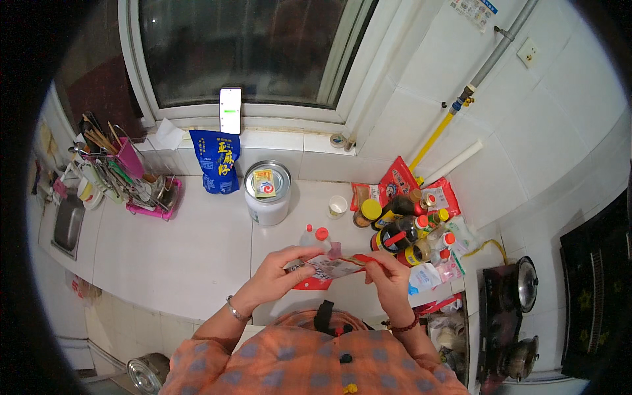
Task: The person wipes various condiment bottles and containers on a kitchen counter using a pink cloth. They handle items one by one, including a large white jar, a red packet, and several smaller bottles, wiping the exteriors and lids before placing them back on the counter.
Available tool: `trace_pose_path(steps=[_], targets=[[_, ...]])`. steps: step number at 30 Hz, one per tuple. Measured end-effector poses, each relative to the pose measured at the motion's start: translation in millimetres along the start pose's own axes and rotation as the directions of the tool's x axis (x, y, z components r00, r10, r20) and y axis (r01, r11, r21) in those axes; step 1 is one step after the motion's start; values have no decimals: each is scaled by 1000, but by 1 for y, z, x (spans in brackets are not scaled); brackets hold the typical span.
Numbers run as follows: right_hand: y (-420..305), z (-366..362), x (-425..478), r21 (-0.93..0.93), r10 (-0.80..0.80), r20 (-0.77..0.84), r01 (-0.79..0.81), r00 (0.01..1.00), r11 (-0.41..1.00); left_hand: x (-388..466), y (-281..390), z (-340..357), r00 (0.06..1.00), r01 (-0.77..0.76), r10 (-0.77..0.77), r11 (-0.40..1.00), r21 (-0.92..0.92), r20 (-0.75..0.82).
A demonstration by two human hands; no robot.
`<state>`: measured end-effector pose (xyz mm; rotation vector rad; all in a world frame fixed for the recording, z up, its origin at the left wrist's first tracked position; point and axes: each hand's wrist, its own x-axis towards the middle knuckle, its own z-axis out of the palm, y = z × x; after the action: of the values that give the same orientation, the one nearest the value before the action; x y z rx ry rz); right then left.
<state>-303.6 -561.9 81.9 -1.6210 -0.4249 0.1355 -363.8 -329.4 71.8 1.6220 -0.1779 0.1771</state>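
A red and silver food packet (338, 267) is stretched between both hands above the front of the counter. My left hand (281, 274) grips its left end, and my right hand (388, 276) pinches its right end. Beneath the packet lies a red item (314, 284), mostly covered. Just beyond my left hand stand clear bottles with red caps (321, 234), partly hidden by the hands. A small paper cup (337, 206) is farther back. To its left, a white can with a metal lid (267, 207) carries a small yellow sachet (264, 183).
Seasoning bottles and jars (400, 232) crowd the right of the counter beside red bags (397, 180). A blue bag (217, 163) and a phone (230, 111) stand near the window. A utensil rack (173, 200) is at left, a stove (498, 316) at right.
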Motion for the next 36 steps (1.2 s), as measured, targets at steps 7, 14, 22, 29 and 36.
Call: trace_pose_path(steps=[7,14,22,29,36], targets=[[-4,3,-3,63,47,85,-53,995,997,-6,-9,-3,994,105,-105,994,25,9],[-4,-4,-3,1,98,52,-99,994,995,-5,-9,3,995,93,-93,996,5,-33],[-13,-5,8,40,77,-16,-76,997,996,-1,-16,5,993,80,-75,995,54,-96],[-31,-24,83,-210,-154,-183,114,971,971,14,-36,-15,979,-36,-24,957,-289,-202],[42,-17,203,-459,-212,-84,151,974,875,6,-60,-27,925,7,-125,950,-313,-359]])
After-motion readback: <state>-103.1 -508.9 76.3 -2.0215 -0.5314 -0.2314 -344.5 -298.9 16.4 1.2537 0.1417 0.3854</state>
